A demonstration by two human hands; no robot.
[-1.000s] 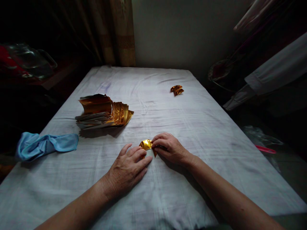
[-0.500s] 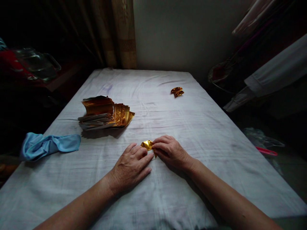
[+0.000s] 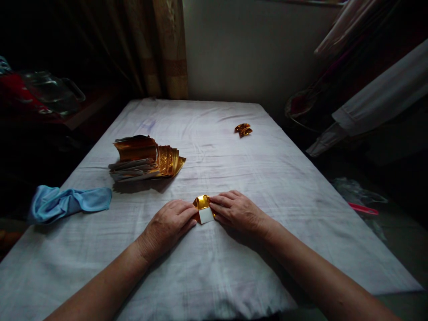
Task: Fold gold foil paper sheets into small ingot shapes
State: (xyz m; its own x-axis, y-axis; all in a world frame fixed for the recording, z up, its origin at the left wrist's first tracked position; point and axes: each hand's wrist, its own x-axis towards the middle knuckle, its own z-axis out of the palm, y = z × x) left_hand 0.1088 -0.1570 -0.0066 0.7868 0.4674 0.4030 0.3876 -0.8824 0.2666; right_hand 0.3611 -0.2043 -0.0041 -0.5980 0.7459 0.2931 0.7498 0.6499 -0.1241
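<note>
- Out at nine o'clock from the folded gold paper [image 3: 202,202], a crumpled blue cloth [image 3: 70,204] is lying on the counter [image 3: 267,178].
- Between ten and eleven o'clock, the stack of gold sheets [image 3: 143,165] is sitting well apart from both hands.
- Here's the left hand [image 3: 170,219]: fingers drawn in narrow, it's holding the paper's left edge, the piece lying between two and three o'clock from it.
- Right in the middle, the folded paper is resting between the hands, its gold panel showing at twelve, its white one at six; what's visible is running roughly along that line.
- And the right hand [image 3: 239,211] is gripping the opposite edge, paper at nine o'clock; both hands are touching, neither nearer.
- Up at one o'clock, small folded gold pieces [image 3: 243,129] are lying apart.
</note>
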